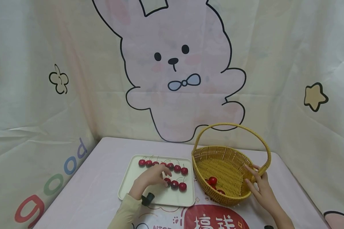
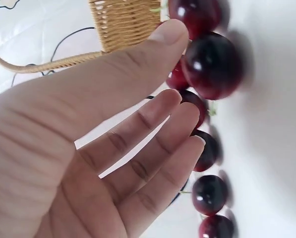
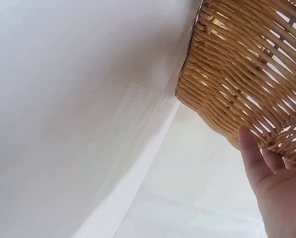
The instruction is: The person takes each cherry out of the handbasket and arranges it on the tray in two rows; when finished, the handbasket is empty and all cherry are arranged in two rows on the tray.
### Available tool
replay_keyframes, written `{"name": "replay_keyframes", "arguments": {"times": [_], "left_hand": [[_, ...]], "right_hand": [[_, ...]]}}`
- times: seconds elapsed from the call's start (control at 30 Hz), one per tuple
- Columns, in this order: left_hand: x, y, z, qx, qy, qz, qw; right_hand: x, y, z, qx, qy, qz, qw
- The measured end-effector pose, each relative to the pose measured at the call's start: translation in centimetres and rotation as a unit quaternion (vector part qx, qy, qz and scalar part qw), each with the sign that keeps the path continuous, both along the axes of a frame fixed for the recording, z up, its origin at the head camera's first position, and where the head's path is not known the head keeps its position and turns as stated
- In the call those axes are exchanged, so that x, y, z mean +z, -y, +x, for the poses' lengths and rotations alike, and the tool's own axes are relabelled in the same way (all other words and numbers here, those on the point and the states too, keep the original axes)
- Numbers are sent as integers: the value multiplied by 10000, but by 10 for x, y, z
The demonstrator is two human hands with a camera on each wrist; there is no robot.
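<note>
Right now, the fingers (image 2: 160, 141) of the left hand (image 1: 153, 176) are a bit bent, with a gap between them and the thumb, and they are not holding anything. They are right by the front row of red cherries (image 1: 182, 186); I cannot tell if the thumb touches one. Three cherries show in that row, and the one closest to the hand is partly hidden. The right hand (image 1: 262, 189) grips the side of the yellow basket (image 1: 218, 156), near one end of its tall, round handle (image 1: 235, 124).

The two rows of cherries sit on a cream tray (image 1: 132, 184). The back row has seven, and many have thin stems. The basket stands just right of the tray, with a few more cherries (image 1: 212, 181) at its near left side.

Both are on a white table (image 1: 86, 178) with a red patch (image 1: 215, 218) in front. Behind is a cloth with a big pink bunny (image 1: 175, 105) wearing a blue bow (image 1: 184, 83).
</note>
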State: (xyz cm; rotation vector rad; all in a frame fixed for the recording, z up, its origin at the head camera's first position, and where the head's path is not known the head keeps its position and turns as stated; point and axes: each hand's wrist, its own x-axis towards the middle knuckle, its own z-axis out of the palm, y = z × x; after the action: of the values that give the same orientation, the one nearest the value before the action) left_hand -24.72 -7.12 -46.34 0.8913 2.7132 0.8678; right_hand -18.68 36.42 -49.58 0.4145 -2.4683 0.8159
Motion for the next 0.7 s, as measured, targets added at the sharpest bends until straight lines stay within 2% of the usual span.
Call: {"name": "replay_keyframes", "arguments": {"times": [0.17,0.27,0.5,0.63,0.7], "left_hand": [[6,-8,4,-85,-311,75,9995],[10,-17,8,-176,-571,276,9978],[19,-42,14,-416,-1359,1088,9839],[21,-57,15,-509,-1445,1183,9811],[21,-67,16,-559,-1371,1199,9817]], "right_hand": [[0,0,0,-51,-27,47,10000],[0,0,0,-106,-31,95,9999],[2,2,-1,-105,26,77,9999],[2,2,0,-129,27,69,9999],[2,2,1,-153,47,81,9998]]}}
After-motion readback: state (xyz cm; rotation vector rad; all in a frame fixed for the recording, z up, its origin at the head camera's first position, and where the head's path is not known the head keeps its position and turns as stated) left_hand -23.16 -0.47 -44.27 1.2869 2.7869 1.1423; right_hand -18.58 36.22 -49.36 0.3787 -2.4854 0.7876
